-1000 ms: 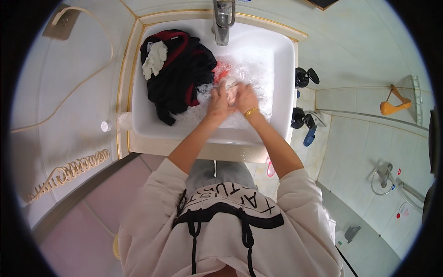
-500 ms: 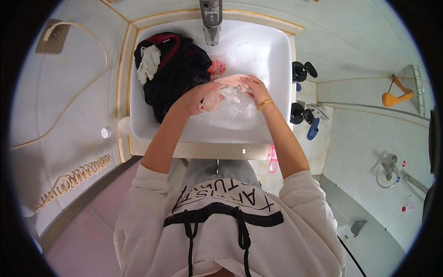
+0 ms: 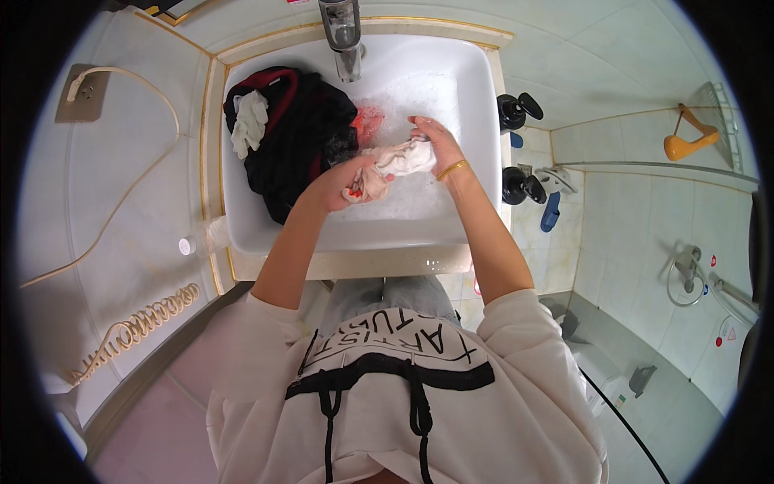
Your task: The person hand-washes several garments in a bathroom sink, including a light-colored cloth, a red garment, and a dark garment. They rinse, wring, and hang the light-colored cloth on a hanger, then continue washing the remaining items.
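Observation:
A wet, pale pink and white cloth (image 3: 407, 159) is bunched above the suds in the sink (image 3: 347, 238). My left hand (image 3: 345, 184) is closed round its pink end, where a small red spot shows. At the other end, my right hand (image 3: 439, 145) has its fingers stretched out, the white part of the cloth touching it by the palm. Left of my hands lies a heap of black clothing (image 3: 298, 121) with dark red trim. A crumpled white cloth (image 3: 250, 123) rests on that heap. Red fabric (image 3: 368, 121) shows wet beside it.
The tap (image 3: 345, 48) stands at the sink's far edge. Two black pump bottles (image 3: 516, 111) are just past the right rim. A cord (image 3: 177, 113) hangs on the left wall. Beyond the right rim, a blue slipper (image 3: 551, 211) lies on the floor.
My right hand's fingers have opened off the cloth, which they gripped before. The cloth is more bunched and its white part now faces up. The whole view has shifted slightly.

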Action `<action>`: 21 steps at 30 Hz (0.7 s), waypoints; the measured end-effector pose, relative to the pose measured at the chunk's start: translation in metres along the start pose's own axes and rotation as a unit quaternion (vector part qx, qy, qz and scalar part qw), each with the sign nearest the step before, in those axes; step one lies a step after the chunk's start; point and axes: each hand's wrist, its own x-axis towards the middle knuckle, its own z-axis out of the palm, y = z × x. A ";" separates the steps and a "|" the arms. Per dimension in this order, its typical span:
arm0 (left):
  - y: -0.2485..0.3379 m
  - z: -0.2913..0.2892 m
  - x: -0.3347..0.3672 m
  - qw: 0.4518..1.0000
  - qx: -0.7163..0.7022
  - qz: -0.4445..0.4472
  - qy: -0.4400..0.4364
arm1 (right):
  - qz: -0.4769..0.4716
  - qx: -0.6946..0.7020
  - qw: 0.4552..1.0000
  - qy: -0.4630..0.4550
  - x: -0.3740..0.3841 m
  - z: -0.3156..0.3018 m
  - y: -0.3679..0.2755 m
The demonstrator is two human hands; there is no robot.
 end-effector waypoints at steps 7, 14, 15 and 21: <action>-0.032 -0.021 0.019 0.977 -0.153 0.082 0.125 | -0.214 -0.590 0.718 0.303 0.008 0.006 0.031; -0.042 -0.032 0.044 0.939 -0.115 0.139 0.292 | -0.100 -0.452 0.876 0.134 0.006 0.008 0.018; -0.042 -0.034 0.044 0.949 -0.120 0.112 0.269 | -0.114 -0.450 0.868 0.178 0.010 0.001 0.013; -0.028 -0.038 0.040 0.978 -0.121 0.031 0.167 | -0.071 -0.410 0.909 0.008 -0.002 0.030 0.056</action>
